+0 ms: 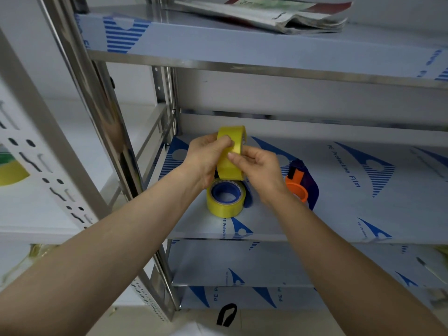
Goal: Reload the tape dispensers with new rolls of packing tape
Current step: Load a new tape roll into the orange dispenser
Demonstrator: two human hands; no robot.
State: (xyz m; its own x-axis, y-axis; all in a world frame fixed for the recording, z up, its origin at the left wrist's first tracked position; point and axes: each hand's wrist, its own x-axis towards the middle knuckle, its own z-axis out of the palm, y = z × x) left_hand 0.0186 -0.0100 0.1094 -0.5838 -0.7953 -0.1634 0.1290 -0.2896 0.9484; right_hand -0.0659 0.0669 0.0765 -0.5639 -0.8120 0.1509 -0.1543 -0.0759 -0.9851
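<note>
I hold a yellow roll of packing tape (230, 163) upright above the middle shelf (339, 209). My left hand (206, 158) grips its left side, thumb across the outer face. My right hand (259, 170) pinches the roll's right edge with thumb and forefinger. Below it a second yellow tape roll (225, 198) with a blue core lies flat on the shelf. A tape dispenser (303, 183), dark blue with an orange hub, stands just right of my right wrist, partly hidden by it.
The steel rack has an upper shelf (242, 44) carrying a stack of folded bags (278, 15). A steel upright (101, 122) rises at the left. Lower shelves (242, 263) sit beneath. A white perforated rack (48, 180) stands at far left.
</note>
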